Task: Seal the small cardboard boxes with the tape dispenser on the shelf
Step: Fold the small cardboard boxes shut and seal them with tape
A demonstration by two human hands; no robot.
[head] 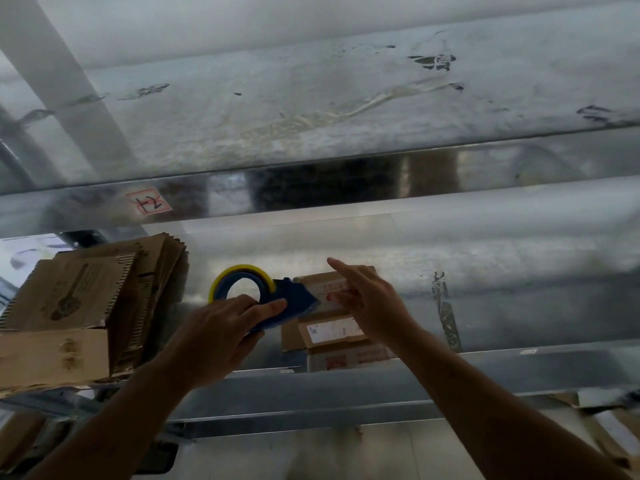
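The tape dispenser (294, 296) is clasped in the left grip (221, 327), its blue nose touching the topmost small cardboard box (318, 282) on the shelf (519, 368). The box is steadied by the right grip (370, 299), fingers extended, clutching nothing. The flaps should be kept pressed flat while tape is drawn straight along the seam.

Extends both bare forearms forward, converging from the lower corners. Grips the tape dispenser (295, 295) in the left hand (221, 327), fingers curled over its top, thumb beneath. Holds the right hand (370, 299) palm down, index finger straight and pointing ahead, other fingers bent downward.
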